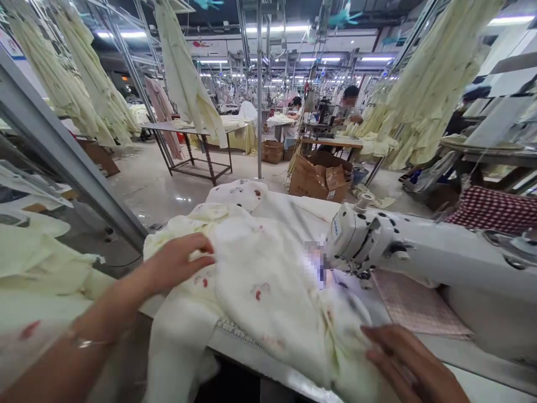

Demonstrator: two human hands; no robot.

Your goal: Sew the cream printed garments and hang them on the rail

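Note:
Cream fabric with small red and brown prints [268, 268] is bunched across the sewing table, a loose part hanging over the front edge. At its left side, my left hand [176, 263] pinches a fold between thumb and fingers. My right hand [406, 358], smeared by motion, is closed at the fabric's right edge, fingertips against the cloth; its thumb is hard to make out. Between the hands, the white sewing machine [348, 238] has its head over the fabric. A lit, pixelated patch hides the needle area.
A pink checked cloth [419, 302] lies under the machine arm. A metal post [79, 151] slants at the left. More pale fabric [42, 257] lies beside it. Beyond the table are a cardboard box [314, 179], a metal-framed table [197, 131], hanging garments [184, 67] and other people.

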